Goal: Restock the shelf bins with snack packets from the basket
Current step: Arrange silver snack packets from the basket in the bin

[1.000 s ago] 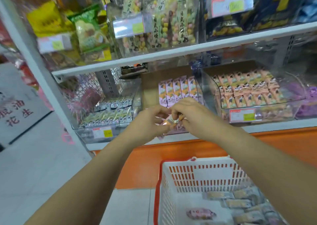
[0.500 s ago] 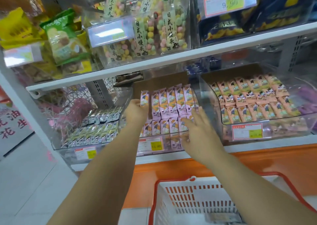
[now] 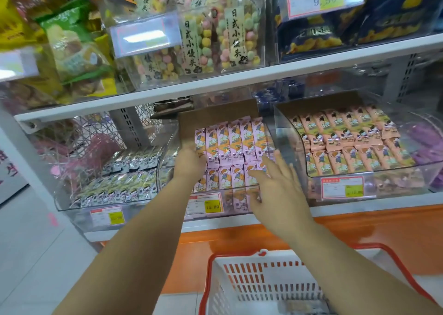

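White shelf [image 3: 239, 79], clear bins [image 3: 383, 185], orange base [image 3: 359, 230], pale tile floor [image 3: 36, 254].

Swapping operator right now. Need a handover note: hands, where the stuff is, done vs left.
Left hand: at the left end of the back row of pink packets in the middle bin, touching the end one; grip unclear.
Right hand: open, fingers spread over the front row, holding nothing.
Basket: below the hands; something blurred, likely packets, shows at its bottom.
Done: middle bin shows two rows standing in line.
Left: probably empty the basket into the bins.
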A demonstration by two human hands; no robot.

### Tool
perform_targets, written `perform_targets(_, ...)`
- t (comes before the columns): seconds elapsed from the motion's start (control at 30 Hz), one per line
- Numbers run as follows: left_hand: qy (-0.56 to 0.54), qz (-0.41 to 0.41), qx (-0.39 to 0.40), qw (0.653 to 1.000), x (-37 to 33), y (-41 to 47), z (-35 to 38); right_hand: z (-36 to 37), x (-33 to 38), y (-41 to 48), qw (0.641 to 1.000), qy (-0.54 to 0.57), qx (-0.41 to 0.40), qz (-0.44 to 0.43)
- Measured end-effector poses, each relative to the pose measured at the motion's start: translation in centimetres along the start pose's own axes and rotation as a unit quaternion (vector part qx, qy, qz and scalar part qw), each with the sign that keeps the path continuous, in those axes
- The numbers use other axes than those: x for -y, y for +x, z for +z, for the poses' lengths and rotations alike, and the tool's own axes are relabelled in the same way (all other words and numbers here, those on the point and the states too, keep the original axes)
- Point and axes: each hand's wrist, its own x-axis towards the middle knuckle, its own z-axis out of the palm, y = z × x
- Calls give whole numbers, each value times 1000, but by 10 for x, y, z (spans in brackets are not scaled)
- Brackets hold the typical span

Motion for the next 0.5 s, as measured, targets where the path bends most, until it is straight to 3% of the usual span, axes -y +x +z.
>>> perform_targets(0.1, -10, 62, -41, 997, -2, -27, -9, 4, -4, -10, 991, 47, -109, -61)
perform_targets(0.2, -75, 216, -124, 966, 11, -78, -12, 17, -10, -32, 975, 69, -146, -152)
perform_targets(0.27, -92, 266, -135, 950, 33, -112, -4, 31, -16, -53, 984, 50, -71, -153)
perform_targets(0.33, -76, 256, -117, 956, 62, -138, 13, 55, -29, -75, 992, 23, 66, -105)
perform_targets(0.4, -53, 231, -81, 968, 92, -160, 35, 84, -53, -97, 982, -5, 186, -35)
perform_targets(0.5, -9, 222, -23, 975, 132, -182, 68, 117, -81, -124, 956, -10, 290, 48)
